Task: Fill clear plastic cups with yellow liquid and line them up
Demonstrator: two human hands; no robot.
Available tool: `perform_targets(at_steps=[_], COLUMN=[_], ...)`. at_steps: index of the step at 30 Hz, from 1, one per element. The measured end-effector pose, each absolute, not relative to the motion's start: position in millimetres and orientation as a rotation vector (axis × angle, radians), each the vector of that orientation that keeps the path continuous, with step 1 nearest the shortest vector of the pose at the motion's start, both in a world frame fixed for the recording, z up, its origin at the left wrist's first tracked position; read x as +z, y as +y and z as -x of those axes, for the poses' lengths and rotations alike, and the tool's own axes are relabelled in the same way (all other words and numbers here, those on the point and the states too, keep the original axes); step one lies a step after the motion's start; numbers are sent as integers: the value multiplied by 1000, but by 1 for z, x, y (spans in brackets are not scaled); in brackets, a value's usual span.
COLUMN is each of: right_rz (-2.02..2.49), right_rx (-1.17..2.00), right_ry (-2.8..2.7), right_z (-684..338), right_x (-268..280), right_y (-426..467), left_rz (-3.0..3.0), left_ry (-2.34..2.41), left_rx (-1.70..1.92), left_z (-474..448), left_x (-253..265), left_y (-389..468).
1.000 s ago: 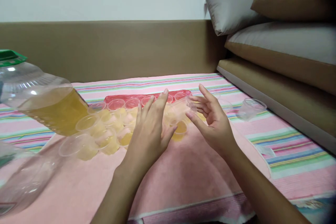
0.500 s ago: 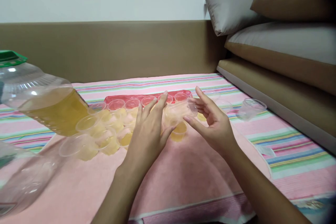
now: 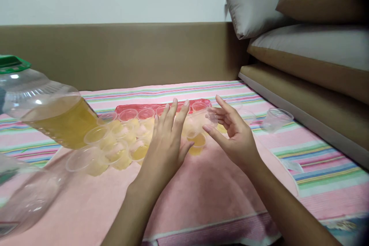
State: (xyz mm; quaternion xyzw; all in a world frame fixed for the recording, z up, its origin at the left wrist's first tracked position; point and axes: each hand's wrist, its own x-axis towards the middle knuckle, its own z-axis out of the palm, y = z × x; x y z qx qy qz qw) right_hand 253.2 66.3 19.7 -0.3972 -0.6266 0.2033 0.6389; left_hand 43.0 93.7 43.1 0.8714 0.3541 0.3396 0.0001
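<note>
A clear plastic cup (image 3: pixel 199 122) is tilted on its side in mid-air, its base toward my right hand (image 3: pixel 235 134). The fingers and thumb of that hand are curved round the base end. My left hand (image 3: pixel 165 140) is held up at the other end of the cup, fingers stretched out and palm turned toward it; whether it touches the rim is hard to make out. Just below stands a cup with yellow liquid (image 3: pixel 197 144). Left of my left hand, several more clear cups (image 3: pixel 117 153) hold the same liquid in close rows, partly hidden by that hand.
At left are a large clear jug of yellow liquid (image 3: pixel 63 119) with a green lid and another clear container (image 3: pixel 25 200). A red packet (image 3: pixel 135 108) lies behind the cups. An empty cup (image 3: pixel 276 119) stands right, near stacked cushions (image 3: pixel 308 50). Pink striped cloth (image 3: pixel 323 196) covers the surface.
The fingers of my left hand have shifted and straightened slightly. My right hand and the tilted cup have barely moved.
</note>
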Motion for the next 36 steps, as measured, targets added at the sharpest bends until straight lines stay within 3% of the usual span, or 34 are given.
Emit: perform_targets(at_steps=[36], right_rz=[920], right_rx=[448], right_ry=[-1455], right_z=[-254], right_x=[20], right_y=[66], left_rz=[-2712], left_ry=[1178], left_rx=[1081], left_z=[-44], left_x=[47], left_y=[92])
